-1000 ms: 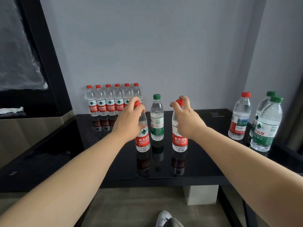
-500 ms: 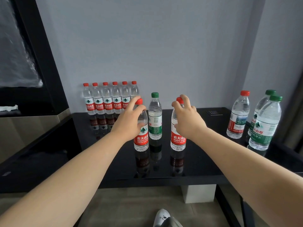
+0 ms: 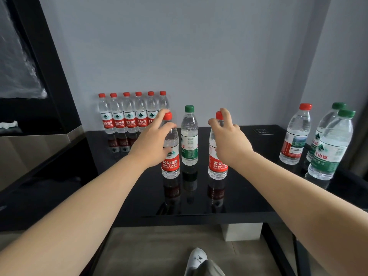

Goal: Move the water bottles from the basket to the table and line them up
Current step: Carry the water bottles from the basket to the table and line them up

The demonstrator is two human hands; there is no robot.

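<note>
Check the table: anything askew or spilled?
Nothing spilled or toppled. The green-capped bottle stands farther back than the left red-label bottle and right red-label bottle flanking it, so the trio isn't straight.

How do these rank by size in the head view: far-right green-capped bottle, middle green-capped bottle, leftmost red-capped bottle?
1. Far-right clear green-capped bottle
2. Middle clear green-capped bottle
3. Leftmost clear red-capped bottle; farthest away, so true size unsure

Bare arms above, one white shoe below
The left hand [image 3: 153, 142] and right hand [image 3: 229, 144] run back into forearms [image 3: 89, 206] uncovered as far as can be seen; lower down, a white shoe [image 3: 196, 259] with a small dark mark meets a grey-green trouser hem [image 3: 208, 269]
</note>
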